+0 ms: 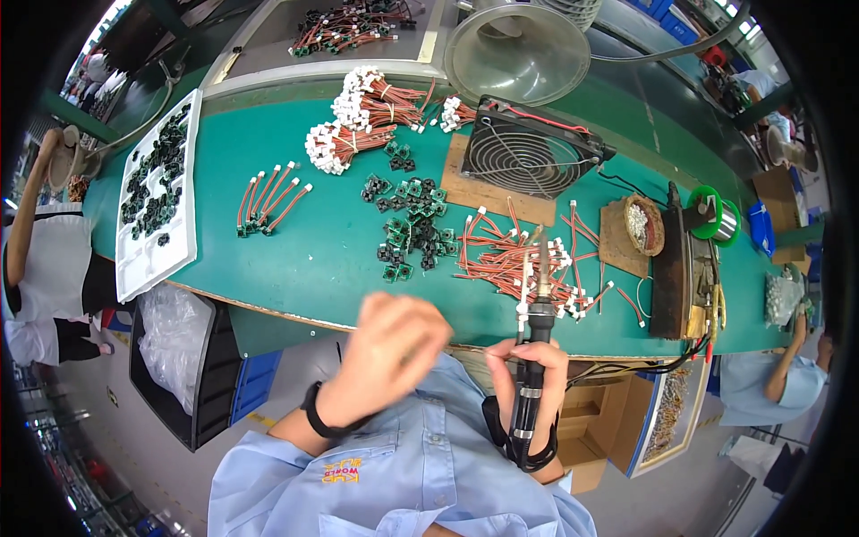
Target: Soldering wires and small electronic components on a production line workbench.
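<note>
My right hand grips a soldering iron by its black handle, with the metal tip pointing up over the bench. Beside that handle, at my fingertips, a thin lead with a white connector stands upright; I cannot tell whether they pinch it. My left hand is curled closed in front of the bench edge, slightly blurred, and what it holds is hidden. Ahead lie a pile of small green and black circuit boards and a heap of red-brown wires with white connectors.
A black fan stands on a wooden board behind the wires. At the right are a solder spool and a small round dish. Several soldered leads lie left; a white tray is farther left. Bundled wires lie behind.
</note>
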Demonstrator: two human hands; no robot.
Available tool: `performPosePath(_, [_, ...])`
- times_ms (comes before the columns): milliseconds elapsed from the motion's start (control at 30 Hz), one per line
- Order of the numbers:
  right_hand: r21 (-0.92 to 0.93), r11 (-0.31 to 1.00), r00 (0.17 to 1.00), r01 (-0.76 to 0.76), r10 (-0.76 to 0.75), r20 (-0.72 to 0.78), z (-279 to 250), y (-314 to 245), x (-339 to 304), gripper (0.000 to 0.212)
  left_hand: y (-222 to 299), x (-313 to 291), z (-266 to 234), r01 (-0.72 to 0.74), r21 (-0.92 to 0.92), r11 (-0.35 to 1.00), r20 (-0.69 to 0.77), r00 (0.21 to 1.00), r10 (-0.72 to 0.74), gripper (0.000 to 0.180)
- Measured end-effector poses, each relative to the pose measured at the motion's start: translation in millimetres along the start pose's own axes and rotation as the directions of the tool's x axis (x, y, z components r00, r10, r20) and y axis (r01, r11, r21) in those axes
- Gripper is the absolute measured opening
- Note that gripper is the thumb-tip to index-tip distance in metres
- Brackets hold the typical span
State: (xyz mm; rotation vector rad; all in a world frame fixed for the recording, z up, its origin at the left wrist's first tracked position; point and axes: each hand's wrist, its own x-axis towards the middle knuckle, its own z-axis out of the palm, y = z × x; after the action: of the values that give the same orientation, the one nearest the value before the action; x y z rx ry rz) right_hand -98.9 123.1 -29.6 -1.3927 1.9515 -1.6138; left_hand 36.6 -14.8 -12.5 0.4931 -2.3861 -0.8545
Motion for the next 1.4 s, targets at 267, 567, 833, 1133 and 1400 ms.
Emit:
performPosePath(267, [0.134, 0.984, 0.985, -0.120, 0.134, -0.107, -4, 4, 2, 0.036, -28, 12, 2, 0.261, 0.334, 0.906, -0.109, 0.965, -0.238, 0.016])
performPosePath(567, [0.193, 0.969, 0.975, -0.154, 0.181, -0.128, -11, -3, 10, 0.039, -1, 12, 1, 0.366, -0.007, 0.930, -0.008, 0.930, -0.366, 0.020])
performPosePath(833, [0.245, 0.961, 0.990, -0.125, 0.136, -0.030, -21, -22, 12, 0.042, 21, 20, 8, 0.534, -0.754, 0.382, 0.435, 0.842, -0.318, 0.018])
performPosePath(1133, [0.258, 0.964, 0.985, -0.058, 0.097, -0.141, -13, -27, 15, 0.042, 18, 12, 17, 0.554, -0.832, 0.019, 0.536, 0.813, -0.226, 0.020])
performPosePath(1400, [0.219, 0.975, 0.987, -0.028, 0.062, -0.149, -12, -29, 16, 0.041, 16, 10, 18, 0.531, -0.847, -0.007, 0.522, 0.830, -0.196, 0.020])
